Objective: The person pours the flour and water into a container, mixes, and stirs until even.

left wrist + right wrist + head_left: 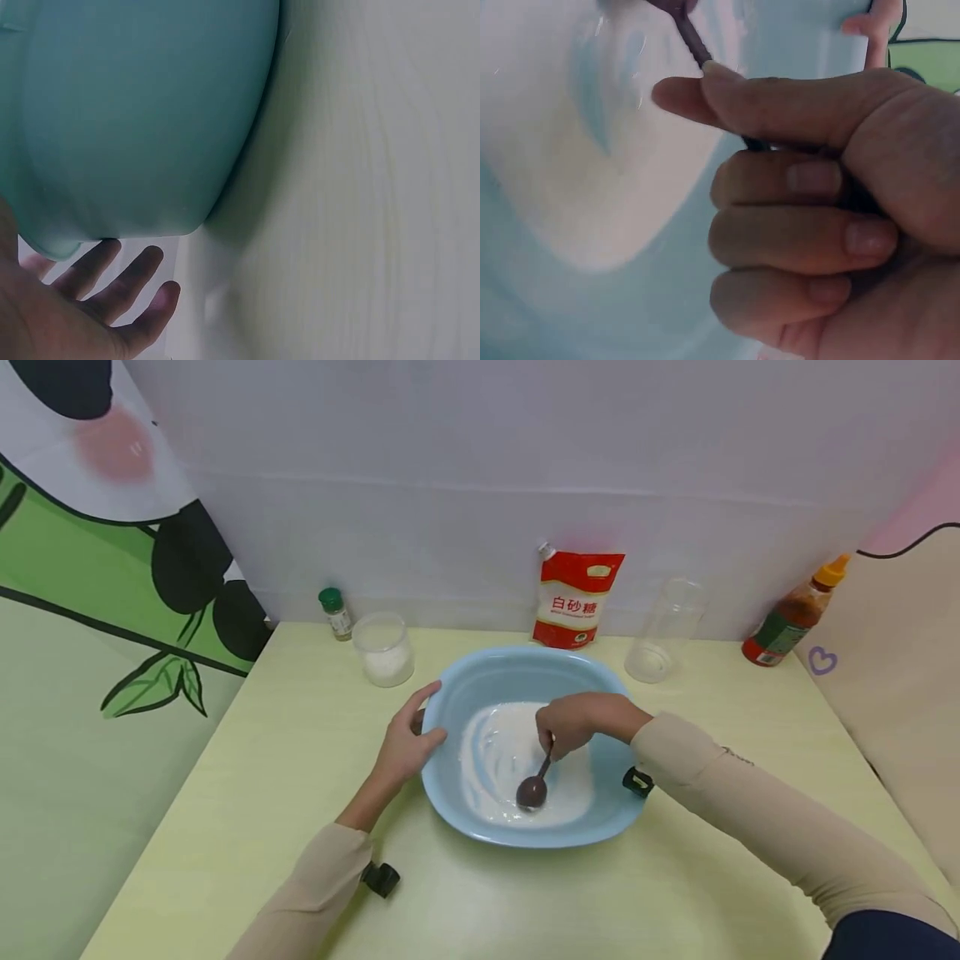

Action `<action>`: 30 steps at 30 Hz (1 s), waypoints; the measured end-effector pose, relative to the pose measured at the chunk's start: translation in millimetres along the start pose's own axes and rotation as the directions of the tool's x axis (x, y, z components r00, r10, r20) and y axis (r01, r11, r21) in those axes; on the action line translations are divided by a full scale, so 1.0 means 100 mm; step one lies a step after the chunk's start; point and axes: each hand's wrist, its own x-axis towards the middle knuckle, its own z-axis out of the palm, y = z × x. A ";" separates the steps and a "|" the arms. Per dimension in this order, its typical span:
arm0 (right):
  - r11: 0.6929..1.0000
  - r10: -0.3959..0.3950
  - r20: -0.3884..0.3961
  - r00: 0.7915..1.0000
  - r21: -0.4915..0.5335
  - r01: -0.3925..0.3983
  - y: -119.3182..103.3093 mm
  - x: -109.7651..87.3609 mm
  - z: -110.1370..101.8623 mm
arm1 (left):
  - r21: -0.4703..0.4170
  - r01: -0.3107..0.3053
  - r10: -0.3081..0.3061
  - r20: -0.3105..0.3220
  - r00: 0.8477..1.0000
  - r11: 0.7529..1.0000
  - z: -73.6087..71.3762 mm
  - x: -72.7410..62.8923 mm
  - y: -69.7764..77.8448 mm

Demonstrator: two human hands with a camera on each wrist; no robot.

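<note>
A light blue plastic basin (607, 677) stands on the table with a whitish, wet mixture (495, 785) spread over its bottom. My left hand (405, 747) holds the basin's left rim, thumb at the top edge; in the left wrist view its other fingers (124, 283) spread along the outer wall. Curled round the handle of a dark brown spoon (532, 792), my right hand (573, 722) is over the basin. The spoon's bowl dips into the white mixture. In the right wrist view, thumb and forefinger pinch the handle, while the other fingers (780, 240) fold over its end.
Behind the basin stands a red-and-white sugar pouch (573, 602). A glass jar of white granules (385, 652) and a green-capped spice bottle (337, 614) are at the back left. To the right are a tall clear container (663, 631) and a sauce bottle (791, 614).
</note>
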 end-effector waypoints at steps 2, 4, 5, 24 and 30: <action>1.000 0.025 -0.006 1.000 -0.019 -0.025 0.08 -0.05 -0.01 | 0.000 0.004 -0.004 -0.004 1.000 1.000 -0.01 0.00 -0.01; 0.997 0.070 -0.026 0.997 -0.032 -0.071 0.16 -0.08 -0.04 | -0.003 0.002 -0.002 -0.005 1.000 1.000 -0.02 -0.01 -0.02; 0.995 0.094 -0.040 0.995 -0.039 -0.095 0.19 -0.09 -0.07 | -0.004 0.000 0.000 -0.006 1.000 1.000 -0.03 0.00 -0.02; 0.998 0.045 -0.323 0.945 -0.021 -0.054 -0.02 0.34 -0.23 | -0.005 -0.039 0.039 0.003 0.999 0.999 0.02 0.00 -0.02; 0.991 -0.135 -0.223 0.965 -0.051 0.127 -0.28 0.33 -0.10 | 0.001 -0.026 0.027 -0.016 1.000 1.000 0.00 0.00 -0.03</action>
